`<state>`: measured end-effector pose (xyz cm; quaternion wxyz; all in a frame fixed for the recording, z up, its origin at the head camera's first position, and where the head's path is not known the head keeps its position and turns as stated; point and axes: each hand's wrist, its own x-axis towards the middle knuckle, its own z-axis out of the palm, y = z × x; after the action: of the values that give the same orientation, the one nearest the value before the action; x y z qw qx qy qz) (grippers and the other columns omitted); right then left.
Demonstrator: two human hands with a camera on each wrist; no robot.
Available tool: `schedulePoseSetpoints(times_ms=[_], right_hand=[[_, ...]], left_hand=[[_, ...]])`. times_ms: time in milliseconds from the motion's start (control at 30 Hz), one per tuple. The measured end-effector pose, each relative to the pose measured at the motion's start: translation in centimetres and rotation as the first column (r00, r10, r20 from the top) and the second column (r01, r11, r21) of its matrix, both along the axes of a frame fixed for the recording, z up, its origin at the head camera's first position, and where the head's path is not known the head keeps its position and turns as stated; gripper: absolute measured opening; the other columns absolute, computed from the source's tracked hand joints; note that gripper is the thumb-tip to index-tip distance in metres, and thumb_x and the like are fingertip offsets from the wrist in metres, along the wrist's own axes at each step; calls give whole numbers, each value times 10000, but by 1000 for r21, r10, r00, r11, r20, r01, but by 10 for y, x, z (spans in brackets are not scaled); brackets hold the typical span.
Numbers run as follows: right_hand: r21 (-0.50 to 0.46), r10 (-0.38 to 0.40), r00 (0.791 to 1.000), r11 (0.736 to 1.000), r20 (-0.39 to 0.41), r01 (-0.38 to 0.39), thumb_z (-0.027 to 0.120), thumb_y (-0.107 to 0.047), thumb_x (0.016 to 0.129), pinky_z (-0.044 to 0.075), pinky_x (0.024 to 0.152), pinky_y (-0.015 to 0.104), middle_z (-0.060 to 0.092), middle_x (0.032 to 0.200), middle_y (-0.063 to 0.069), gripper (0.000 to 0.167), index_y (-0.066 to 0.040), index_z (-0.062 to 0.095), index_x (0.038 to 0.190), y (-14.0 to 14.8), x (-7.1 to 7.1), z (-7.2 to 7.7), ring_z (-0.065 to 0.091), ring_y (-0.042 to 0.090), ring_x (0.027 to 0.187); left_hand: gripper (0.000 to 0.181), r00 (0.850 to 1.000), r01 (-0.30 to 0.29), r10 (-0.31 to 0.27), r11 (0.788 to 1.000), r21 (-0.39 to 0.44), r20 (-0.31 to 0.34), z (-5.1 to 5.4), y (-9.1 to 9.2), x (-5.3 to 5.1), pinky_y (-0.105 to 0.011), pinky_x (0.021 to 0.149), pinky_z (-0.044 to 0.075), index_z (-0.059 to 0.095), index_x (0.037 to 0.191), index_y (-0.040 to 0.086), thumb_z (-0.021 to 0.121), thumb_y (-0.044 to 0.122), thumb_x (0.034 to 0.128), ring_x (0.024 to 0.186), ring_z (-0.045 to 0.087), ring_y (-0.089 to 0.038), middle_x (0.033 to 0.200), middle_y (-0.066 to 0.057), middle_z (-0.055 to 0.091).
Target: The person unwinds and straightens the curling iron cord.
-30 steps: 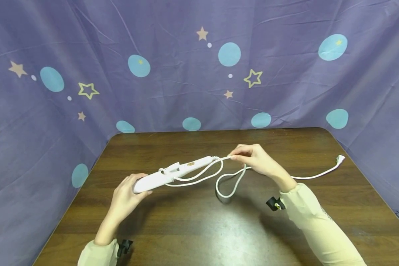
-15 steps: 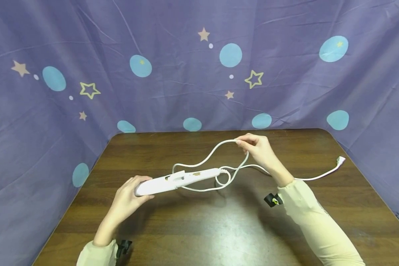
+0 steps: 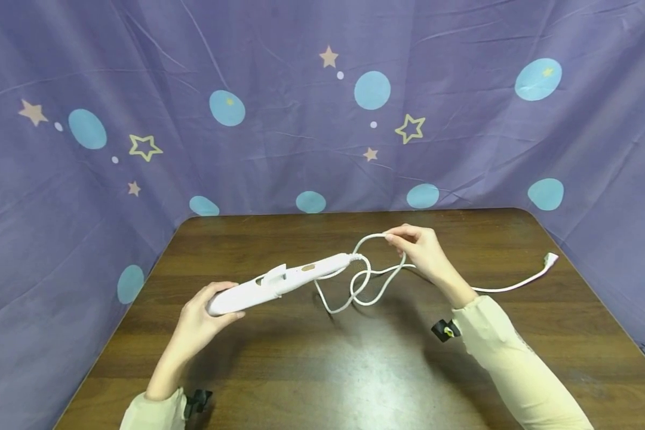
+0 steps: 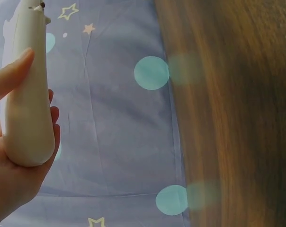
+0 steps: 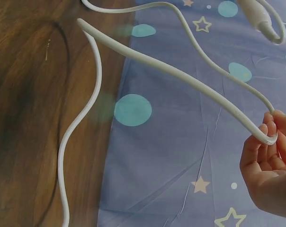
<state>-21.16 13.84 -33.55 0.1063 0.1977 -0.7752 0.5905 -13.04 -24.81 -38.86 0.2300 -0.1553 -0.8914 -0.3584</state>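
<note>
My left hand grips the wide rounded end of a white hair styling iron, fingers on one side and thumb on the other. The iron is held above the table, its narrow end up and to the right; a small tab sticks out midway and a gold oval lies near the cord end. In the left wrist view the iron's smooth end sits in the palm. My right hand pinches the white power cord between thumb and fingers, and the right wrist view shows the cord bent at the fingertips.
The brown wooden table lies beneath, with a purple patterned curtain behind and at the sides. Loose cord loops hang between the hands. The cord's plug lies at the table's right side.
My right hand has moved right and slightly up, then a little down, with the cord. The cord loop around the iron's middle has shifted toward its narrow end. The left hand keeps its grip.
</note>
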Motion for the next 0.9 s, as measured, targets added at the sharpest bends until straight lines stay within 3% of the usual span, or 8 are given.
schedulePoseSetpoints(times_ms=[267, 467, 633, 767, 900], right_hand=[[52, 1, 995, 999, -97, 4, 585, 44, 801, 408, 504, 210, 587, 784, 211, 117, 107, 640, 883, 8, 4, -2, 478, 104, 561], [93, -34, 990, 994, -139, 48, 587, 68, 789, 372, 483, 164, 571, 738, 228, 99, 114, 639, 859, 14, 7, -2, 470, 164, 517], [113, -59, 988, 991, -145, 76, 586, 81, 783, 362, 469, 159, 555, 701, 222, 91, 123, 635, 847, 20, 9, -5, 457, 96, 497], [125, -43, 985, 990, -170, 65, 594, 78, 777, 361, 485, 153, 583, 722, 204, 90, 111, 643, 845, 25, 12, -7, 454, 42, 538], [152, -8, 979, 988, -206, 40, 607, 79, 767, 368, 526, 163, 613, 758, 164, 96, 80, 657, 848, 28, 17, -9, 474, 52, 618]], left_hand=[[519, 991, -82, 73, 993, 81, 110, 4, -8, 1, -151, 719, 344, 578, 1066, 64, 790, 33, 594, 859, 486, -50, 1003, -61, 597], [500, 982, -123, 104, 985, 117, 159, 8, -18, 4, -138, 710, 356, 569, 1086, 59, 776, 60, 631, 850, 479, -4, 994, 76, 552], [487, 973, -188, 168, 975, 122, 159, 9, -28, 7, -119, 694, 355, 568, 1081, 39, 773, 69, 641, 834, 477, 6, 955, 180, 519], [467, 960, -260, 239, 954, 149, 144, 8, -34, 7, -111, 681, 349, 569, 1066, 12, 768, 59, 645, 822, 469, 16, 957, 58, 567], [463, 953, -298, 274, 922, 246, 125, 1, -41, 2, -135, 677, 327, 578, 1049, 2, 772, 63, 634, 806, 461, -6, 979, -107, 597]])
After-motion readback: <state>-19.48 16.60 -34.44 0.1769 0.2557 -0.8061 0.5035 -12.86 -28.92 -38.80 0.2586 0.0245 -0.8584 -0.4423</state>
